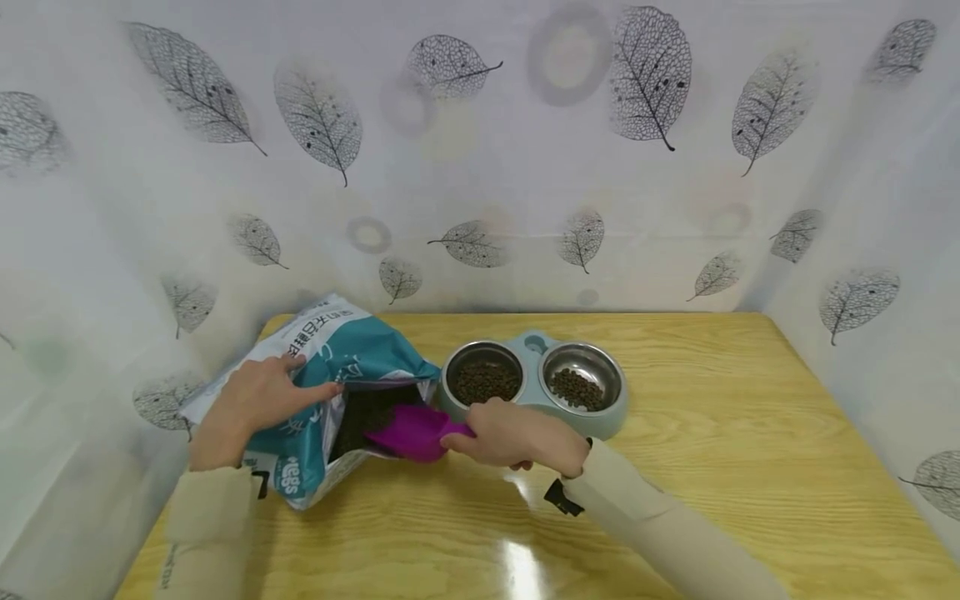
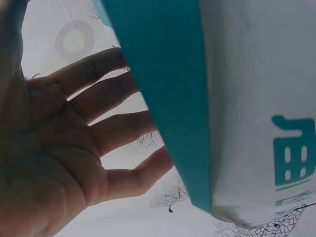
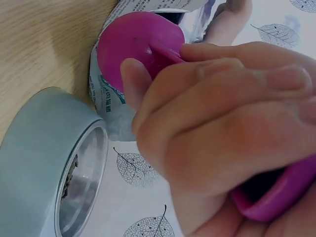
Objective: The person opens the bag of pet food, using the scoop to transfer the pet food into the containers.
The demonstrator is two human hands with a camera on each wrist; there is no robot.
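A teal and white pet food bag [image 1: 367,346] lies tilted at the left of the table, its mouth facing the bowls and dark kibble [image 1: 362,415] inside. My left hand [image 1: 262,396] rests on the bag, thumb stretched to the rim of the mouth. In the left wrist view its fingers [image 2: 118,94] reach out fairly straight, tips hidden behind the bag. My right hand [image 1: 506,433] grips the handle of a magenta scoop [image 1: 416,432]. The scoop's front end is in the bag's mouth. In the right wrist view, fingers wrap the handle and the scoop's rounded underside shows.
A pale blue double feeder [image 1: 532,367] stands right of the bag, behind my right hand. Its left steel bowl [image 1: 483,346] holds a layer of brown kibble; the right bowl [image 1: 607,367] has a smaller heap. A leaf-print curtain [image 1: 480,175] surrounds the wooden table [image 1: 750,467].
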